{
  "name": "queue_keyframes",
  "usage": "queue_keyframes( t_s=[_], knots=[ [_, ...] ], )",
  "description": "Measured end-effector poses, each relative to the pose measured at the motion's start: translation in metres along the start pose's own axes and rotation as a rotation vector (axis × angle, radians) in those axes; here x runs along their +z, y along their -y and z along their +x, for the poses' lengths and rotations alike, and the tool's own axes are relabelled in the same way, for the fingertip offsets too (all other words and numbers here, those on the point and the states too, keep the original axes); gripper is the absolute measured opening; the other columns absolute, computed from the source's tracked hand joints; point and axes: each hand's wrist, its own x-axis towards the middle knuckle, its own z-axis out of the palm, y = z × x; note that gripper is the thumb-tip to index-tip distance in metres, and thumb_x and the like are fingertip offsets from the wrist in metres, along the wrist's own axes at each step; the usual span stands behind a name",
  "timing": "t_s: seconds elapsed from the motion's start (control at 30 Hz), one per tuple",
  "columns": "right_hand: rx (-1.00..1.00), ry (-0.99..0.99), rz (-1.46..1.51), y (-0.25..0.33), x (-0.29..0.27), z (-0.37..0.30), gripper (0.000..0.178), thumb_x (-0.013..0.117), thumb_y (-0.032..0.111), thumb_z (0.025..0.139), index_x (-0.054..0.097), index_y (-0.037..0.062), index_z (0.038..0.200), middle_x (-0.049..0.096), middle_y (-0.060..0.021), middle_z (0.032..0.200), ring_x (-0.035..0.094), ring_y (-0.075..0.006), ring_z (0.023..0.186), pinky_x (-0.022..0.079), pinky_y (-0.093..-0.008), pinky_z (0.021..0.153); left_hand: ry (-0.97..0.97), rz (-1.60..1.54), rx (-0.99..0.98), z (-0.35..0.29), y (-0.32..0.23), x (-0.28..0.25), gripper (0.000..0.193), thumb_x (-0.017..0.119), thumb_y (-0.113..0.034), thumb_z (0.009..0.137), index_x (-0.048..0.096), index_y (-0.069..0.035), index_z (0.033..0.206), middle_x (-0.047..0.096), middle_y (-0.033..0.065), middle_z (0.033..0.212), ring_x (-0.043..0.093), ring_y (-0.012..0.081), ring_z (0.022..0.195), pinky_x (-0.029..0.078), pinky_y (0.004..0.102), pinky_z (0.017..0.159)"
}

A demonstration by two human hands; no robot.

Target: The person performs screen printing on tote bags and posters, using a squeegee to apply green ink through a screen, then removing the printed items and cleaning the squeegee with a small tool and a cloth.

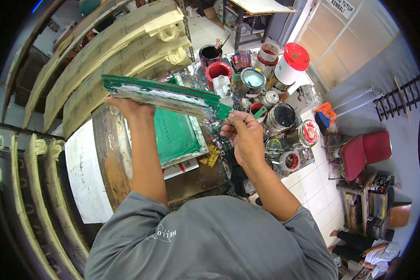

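Note:
My left hand (133,111) is closed under the left part of a long squeegee (163,96), smeared with green and whitish paint and raised above the table. At the squeegee's right end, my right hand (246,137) pinches a small green-coated scraper piece (222,112); its exact shape is hard to make out. Below lies a printing screen (175,137) with green-covered mesh and a pale, stained frame. The squeegee and my left forearm hide part of that screen.
Paint cans crowd the table's right side, among them an open can of pale paint (253,79) and a white bucket with a red lid (296,58). Racks of yellowish bags (116,60) stand left. Red chairs (366,151) and a seated person (378,254) are at right.

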Motion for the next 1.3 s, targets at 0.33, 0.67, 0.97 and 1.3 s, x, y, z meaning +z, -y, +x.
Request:
queue_keyframes(
  t_s=[0.33,0.67,0.97,1.3],
  knots=[
    [-0.016,-0.059,-0.034,-0.003,-0.010,-0.004,0.020,0.068,0.009,0.100,0.064,-0.0032,0.116,0.068,-0.0088,0.093,0.068,-0.0175,0.075,0.060,-0.0330,0.067,0.021,0.025,0.029,-0.005,-0.016,-0.015,0.104,0.024,-0.090,0.092,0.042,-0.011,0.157,0.041,0.0139,0.163,0.043,0.0378,0.144,0.037,0.0554,0.120],
    [-0.277,0.091,-0.609,0.032,-0.009,-0.007,0.018,0.070,0.010,0.098,0.071,-0.0024,0.111,0.072,-0.0055,0.093,0.067,-0.0122,0.075,0.054,-0.0279,0.070,0.044,0.037,0.061,0.003,-0.020,-0.029,0.087,0.031,-0.087,0.094,0.057,-0.015,0.135,0.060,0.0112,0.133,0.060,0.0287,0.116,0.054,0.0467,0.097],
    [-0.430,0.135,-0.960,0.027,-0.001,-0.027,0.014,0.071,0.007,0.094,0.074,-0.0023,0.105,0.071,-0.0029,0.085,0.061,-0.0062,0.071,0.049,-0.0245,0.066,0.441,-0.077,0.129,0.004,-0.029,-0.036,0.090,0.034,-0.089,0.091,0.066,-0.008,0.068,0.060,0.0076,0.060,0.058,0.0243,0.052,0.050,0.0340,0.052],
    [-0.281,0.072,-0.983,0.008,0.005,-0.026,0.013,0.069,0.009,0.090,0.071,-0.0019,0.096,0.073,-0.0152,0.083,0.072,-0.0253,0.075,0.056,-0.0375,0.071,0.646,-0.160,0.120,0.010,-0.027,-0.034,0.095,0.034,-0.088,0.091,0.073,-0.003,0.074,0.067,0.0119,0.064,0.064,0.0271,0.056,0.052,0.0347,0.053]
  ],
)
